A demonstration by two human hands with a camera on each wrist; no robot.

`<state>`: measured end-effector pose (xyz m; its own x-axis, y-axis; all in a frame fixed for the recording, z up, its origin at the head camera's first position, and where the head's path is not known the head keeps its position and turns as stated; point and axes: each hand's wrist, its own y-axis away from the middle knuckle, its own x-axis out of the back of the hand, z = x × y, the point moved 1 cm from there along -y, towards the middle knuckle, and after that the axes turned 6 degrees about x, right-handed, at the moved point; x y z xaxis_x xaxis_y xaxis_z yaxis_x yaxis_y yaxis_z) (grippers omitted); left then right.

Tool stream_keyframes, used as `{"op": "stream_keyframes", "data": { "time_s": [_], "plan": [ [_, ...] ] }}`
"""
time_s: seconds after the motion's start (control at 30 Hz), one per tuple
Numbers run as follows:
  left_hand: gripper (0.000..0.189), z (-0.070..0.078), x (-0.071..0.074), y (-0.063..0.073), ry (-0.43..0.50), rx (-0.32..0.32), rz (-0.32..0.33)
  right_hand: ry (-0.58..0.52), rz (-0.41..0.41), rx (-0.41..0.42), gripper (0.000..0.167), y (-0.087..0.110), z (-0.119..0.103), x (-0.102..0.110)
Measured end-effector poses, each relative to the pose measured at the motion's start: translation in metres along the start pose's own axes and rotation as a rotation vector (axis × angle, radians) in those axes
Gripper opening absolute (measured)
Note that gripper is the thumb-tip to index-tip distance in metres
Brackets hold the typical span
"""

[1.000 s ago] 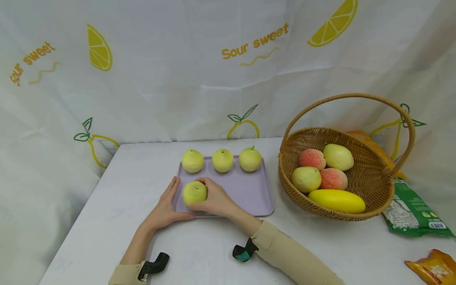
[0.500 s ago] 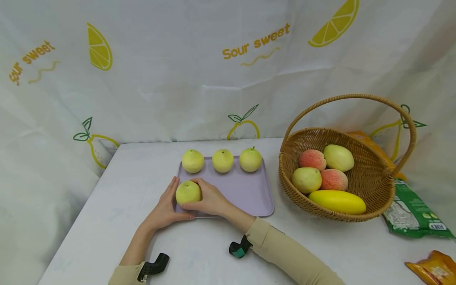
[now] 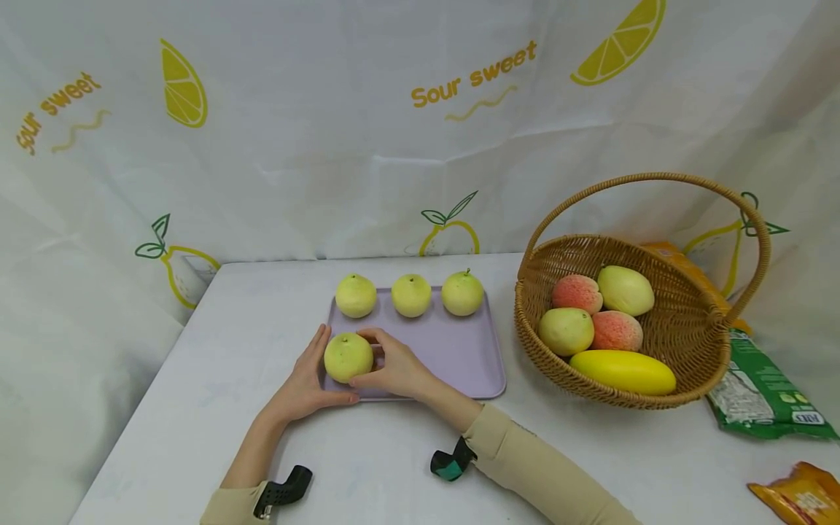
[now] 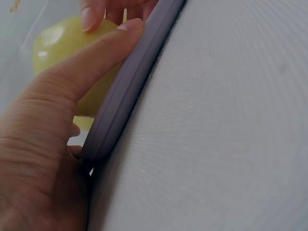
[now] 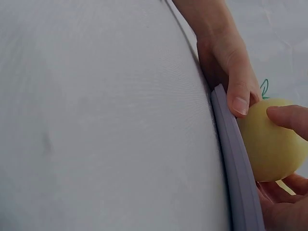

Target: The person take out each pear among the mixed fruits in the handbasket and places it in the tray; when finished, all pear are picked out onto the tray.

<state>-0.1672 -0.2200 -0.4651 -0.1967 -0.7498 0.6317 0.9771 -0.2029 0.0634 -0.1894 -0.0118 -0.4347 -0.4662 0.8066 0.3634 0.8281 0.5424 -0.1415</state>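
A round yellow-green fruit (image 3: 348, 358), like an apple or a round pear, sits in the front left corner of a lilac tray (image 3: 453, 361). My right hand (image 3: 397, 368) is around its right side, thumb in front and fingers behind; a gap shows between palm and fruit. In the right wrist view the thumb (image 5: 290, 118) overlaps the fruit's surface. My left hand (image 3: 303, 386) rests against the tray's left corner, its straight thumb (image 4: 96, 57) along the front rim. Three similar fruits, left (image 3: 356, 296), middle (image 3: 411, 296) and right (image 3: 462, 294), line the tray's back.
A wicker basket (image 3: 695, 350) at the right holds two peach-like fruits, two yellow-green fruits and a long yellow fruit (image 3: 622, 372). A green packet (image 3: 764, 397) and an orange packet (image 3: 803, 492) lie beyond it. A printed white cloth (image 3: 315, 146) hangs behind.
My right hand first shifts left with the fruit into the tray's corner. It then draws back slightly right while the fruit stays put. The left hand keeps still.
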Motion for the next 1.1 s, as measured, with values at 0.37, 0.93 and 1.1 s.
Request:
{"op": "stream_keyframes", "data": {
  "time_s": [0.37,0.93,1.1],
  "plan": [
    [0.129,0.002,-0.001,-0.002,-0.003,0.006,-0.005,-0.04,0.035,0.021,0.069,0.002,0.001,-0.002],
    [0.128,0.002,-0.003,0.0,-0.018,0.011,0.004,-0.144,0.066,-0.066,0.058,0.027,-0.002,0.014],
    [0.127,0.0,-0.002,0.0,-0.025,0.005,0.011,-0.209,0.052,-0.061,0.052,0.036,-0.001,0.025]
  ]
}}
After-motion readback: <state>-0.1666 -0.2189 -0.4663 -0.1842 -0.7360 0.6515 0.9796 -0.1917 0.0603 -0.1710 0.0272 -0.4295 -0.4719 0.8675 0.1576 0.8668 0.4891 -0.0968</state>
